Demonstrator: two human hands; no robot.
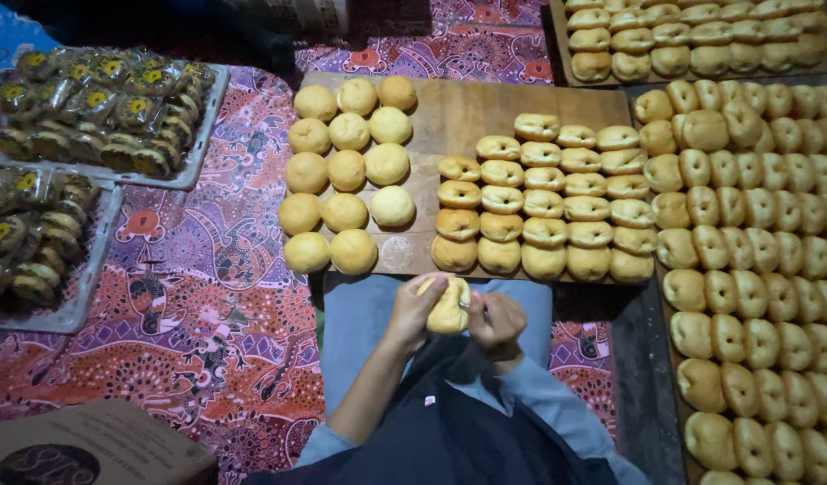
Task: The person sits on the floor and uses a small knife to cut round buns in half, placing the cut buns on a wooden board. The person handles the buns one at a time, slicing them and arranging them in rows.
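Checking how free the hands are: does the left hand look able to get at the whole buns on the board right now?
Probably not as things stand: the left hand grips a bun that the right hand works on. The whole buns lie just ahead, nothing between.

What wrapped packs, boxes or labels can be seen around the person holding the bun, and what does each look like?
Upper tray of wrapped buns: far left, clear shiny wrappers with round yellow-and-black labels, on a pale tray.
Lower tray of wrapped buns: left edge, same wrappers and labels.
Cardboard box: bottom left corner, brown, dark round emblem on top.
No screens or signs show.
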